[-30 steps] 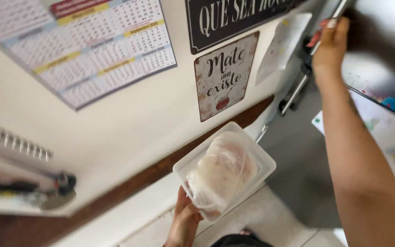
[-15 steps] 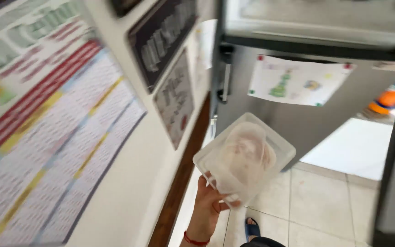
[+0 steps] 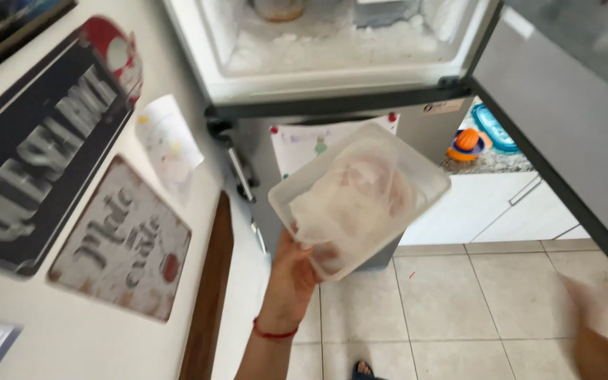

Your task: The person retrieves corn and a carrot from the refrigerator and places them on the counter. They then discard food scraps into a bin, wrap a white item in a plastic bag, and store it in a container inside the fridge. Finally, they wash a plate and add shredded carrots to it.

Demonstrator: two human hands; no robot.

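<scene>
Left hand [image 3: 291, 278] is gripping the clear plastic tray [image 3: 427, 177] of bagged meat from underneath, keeping it level below the open freezer [image 3: 332, 67], while the right hand [image 3: 603, 331] is too blurry to tell.

Dark sign [image 3: 33, 148] above pale plaque [image 3: 121, 239]

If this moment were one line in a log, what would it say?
left hand: holds clear plastic container with pale wrapped contents | right hand: blurred, low right, empty-looking | freezer door: open | frosty freezer compartment above
</scene>
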